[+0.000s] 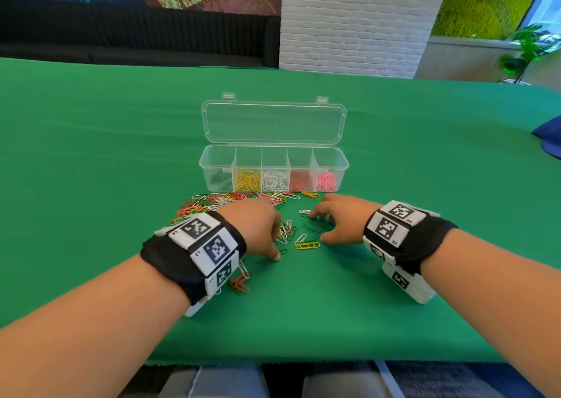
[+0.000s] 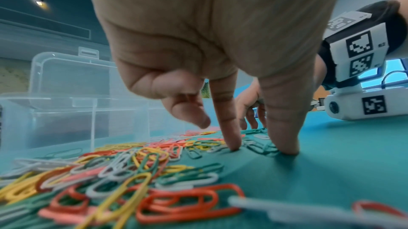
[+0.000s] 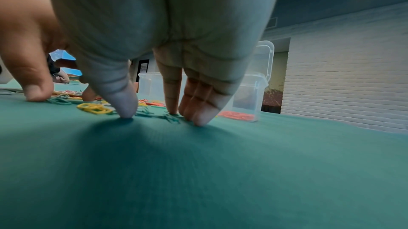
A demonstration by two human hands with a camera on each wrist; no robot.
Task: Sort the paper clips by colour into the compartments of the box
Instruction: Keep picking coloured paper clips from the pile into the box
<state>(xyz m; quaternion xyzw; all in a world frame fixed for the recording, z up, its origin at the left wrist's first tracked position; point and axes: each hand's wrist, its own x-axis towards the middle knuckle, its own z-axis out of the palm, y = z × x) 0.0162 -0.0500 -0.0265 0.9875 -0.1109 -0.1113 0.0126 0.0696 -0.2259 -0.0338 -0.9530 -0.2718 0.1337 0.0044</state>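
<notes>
Mixed-colour paper clips (image 1: 230, 202) lie heaped before the open clear box (image 1: 273, 167), four compartments colour-filled.

The person is wearing a black fabric band (image 1: 194, 255) round the left wrist and another (image 1: 409, 240) round the right, each carrying white square tiles printed with black-and-white coded markers. A white camera housing (image 2: 362, 107), itself bearing a marker, is hanging under each band, and the forearms are showing bare, with no sleeves.

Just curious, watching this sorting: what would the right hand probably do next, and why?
Probably pinch up the green clips under the right hand, whose fingertips already press the cloth around them, and carry them to the box's leftmost compartment, which seems to hold dark clips.
</notes>
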